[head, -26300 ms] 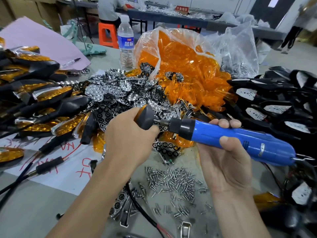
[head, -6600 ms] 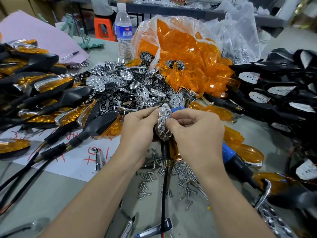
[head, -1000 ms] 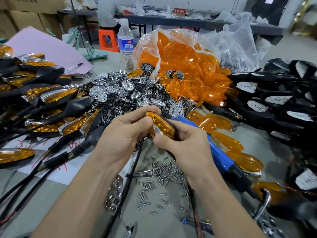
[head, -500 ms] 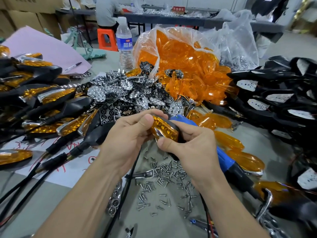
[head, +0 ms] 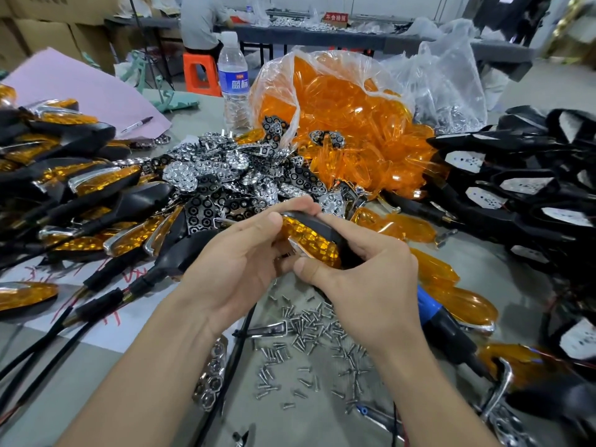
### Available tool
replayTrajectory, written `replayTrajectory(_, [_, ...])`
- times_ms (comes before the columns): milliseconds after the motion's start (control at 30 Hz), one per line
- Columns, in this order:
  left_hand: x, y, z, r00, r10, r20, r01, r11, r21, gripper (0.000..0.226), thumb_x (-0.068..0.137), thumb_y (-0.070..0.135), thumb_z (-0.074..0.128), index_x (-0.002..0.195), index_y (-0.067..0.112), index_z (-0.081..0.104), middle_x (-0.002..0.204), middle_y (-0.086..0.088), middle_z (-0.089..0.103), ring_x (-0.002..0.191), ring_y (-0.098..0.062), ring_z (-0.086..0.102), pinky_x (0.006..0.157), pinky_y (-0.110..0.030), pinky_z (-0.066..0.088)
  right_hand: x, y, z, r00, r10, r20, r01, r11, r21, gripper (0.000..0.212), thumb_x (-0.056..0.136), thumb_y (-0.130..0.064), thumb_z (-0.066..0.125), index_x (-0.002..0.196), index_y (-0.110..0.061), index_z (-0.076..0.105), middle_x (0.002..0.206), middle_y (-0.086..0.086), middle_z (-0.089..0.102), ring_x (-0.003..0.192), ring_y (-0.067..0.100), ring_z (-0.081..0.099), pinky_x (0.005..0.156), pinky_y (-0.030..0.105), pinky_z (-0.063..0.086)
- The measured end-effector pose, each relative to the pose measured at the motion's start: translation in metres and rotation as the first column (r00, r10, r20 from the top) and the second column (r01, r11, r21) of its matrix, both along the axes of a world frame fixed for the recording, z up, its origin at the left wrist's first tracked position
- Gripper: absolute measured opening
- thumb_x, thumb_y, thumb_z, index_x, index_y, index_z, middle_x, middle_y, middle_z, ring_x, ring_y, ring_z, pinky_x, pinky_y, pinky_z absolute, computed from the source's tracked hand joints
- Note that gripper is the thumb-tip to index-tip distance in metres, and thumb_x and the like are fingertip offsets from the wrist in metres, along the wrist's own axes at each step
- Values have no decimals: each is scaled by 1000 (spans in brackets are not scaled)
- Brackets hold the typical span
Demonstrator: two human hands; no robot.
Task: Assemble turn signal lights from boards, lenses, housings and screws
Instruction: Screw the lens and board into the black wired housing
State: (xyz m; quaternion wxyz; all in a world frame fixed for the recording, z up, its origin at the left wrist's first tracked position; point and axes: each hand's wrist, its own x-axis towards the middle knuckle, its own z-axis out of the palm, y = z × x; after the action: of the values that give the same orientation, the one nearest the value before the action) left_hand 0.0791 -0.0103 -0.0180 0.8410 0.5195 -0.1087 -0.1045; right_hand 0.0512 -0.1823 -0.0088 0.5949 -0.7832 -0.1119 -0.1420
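Head view: the turn signal light [head: 311,241], amber face up, was held above the table [head: 322,421], long axis upper left to lower right. The left hand [head: 238,262] fingers pinched its upper end, the right hand [head: 364,285] fingers its lower. The screws [head: 306,330] lay directly below; the screwdriver [head: 432,311] lay nearest the right hand.

Worktop [head: 300,424]: grey, crowded.
Near centre: loose screws [head: 309,330].
Far centre: pile of boards [head: 232,179]; bag [head: 451,75] of amber lenses [head: 348,124]; bottle [head: 234,82].
Left: lights [head: 80,188]; white paper [head: 106,324]; pink sheet [head: 80,88] with pen [head: 137,124].
Right: black housings [head: 516,188]; blue screwdriver [head: 442,324].
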Motion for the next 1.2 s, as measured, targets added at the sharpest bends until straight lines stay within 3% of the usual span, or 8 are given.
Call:
replayTrajectory(133, [-2, -2, 4, 1000, 16, 2, -16, 1000, -12, 34, 88, 27, 65, 112, 6, 77, 118, -16, 73, 90, -25, 60, 71, -29, 47, 0, -8, 1, 997, 75, -36, -73, 995, 65, 46, 65, -28, 92, 104, -47, 79, 86, -6, 80, 83, 31, 75, 77, 48, 63])
replayTrajectory(300, [-5, -24, 0, 997, 77, -1, -77, 997, 24, 25, 89, 24, 61, 100, 17, 82, 109, -10, 76, 90, -25, 66, 80, -38, 50, -3, -19, -4, 998, 63, -1, -62, 997, 45, 47, 67, -22, 92, 95, -55, 75, 87, -16, 79, 79, 14, 76, 72, 29, 62])
replayTrajectory(400, [-5, -20, 1, 999, 33, 23, -33, 999, -27, 31, 91, 20, 63, 116, 11, 77, 120, -10, 74, 99, -21, 71, 86, -31, 58, 2, -15, -7, 998, 46, 44, -47, 999, 23, 59, 71, -5, 90, 103, -52, 73, 94, -17, 78, 82, 8, 74, 73, 19, 58])
replayTrajectory(533, [-2, 3, 6, 992, -116, 41, 118, 991, -68, 56, 89, 17, 61, 143, 2, 56, 138, -14, 61, 119, -28, 61, 101, -38, 54, 6, -4, -7, 996, 54, 77, -57, 998, 25, 63, 73, -6, 89, 112, -52, 69, 101, -21, 76, 92, 6, 73, 79, 18, 57])
replayTrajectory(700, [0, 0, 6, 990, -137, 19, 137, 989, -55, 46, 95, 31, 55, 137, 14, 65, 145, -11, 61, 125, -25, 60, 103, -39, 54, 8, -6, -8, 994, 100, 40, -103, 991, 86, 59, 74, 2, 88, 125, -26, 74, 109, -11, 77, 102, 8, 73, 90, 25, 58])
replayTrajectory(867, [-7, -4, 3, 979, -206, -1, 205, 975, -81, 55, 101, 41, 47, 147, 12, 56, 155, -18, 50, 137, -32, 51, 117, -47, 42, 5, -6, -7, 969, 248, 21, -249, 960, 126, 51, 82, 3, 82, 125, -22, 73, 112, -2, 76, 107, 17, 71, 91, 30, 56])
replayTrajectory(1000, [-12, -14, 9, 989, -149, 6, 149, 980, -129, 48, 99, 35, 46, 132, 4, 61, 153, -27, 48, 126, -35, 52, 112, -49, 41, 3, -3, -4, 963, 267, -32, -262, 957, 125, 46, 84, -5, 78, 122, -32, 72, 106, -6, 75, 100, 15, 71, 86, 34, 57])
replayTrajectory(1200, [-24, -45, 18, 1000, 2, -5, -3, 973, -231, 39, 79, 38, 45, 96, 8, 63, 137, -13, 67, 123, -33, 61, 102, -45, 53, -9, 14, -5, 988, 153, -18, -150, 983, 104, 46, 72, -24, 72, 116, -40, 70, 102, -12, 75, 94, 11, 72, 84, 36, 60])
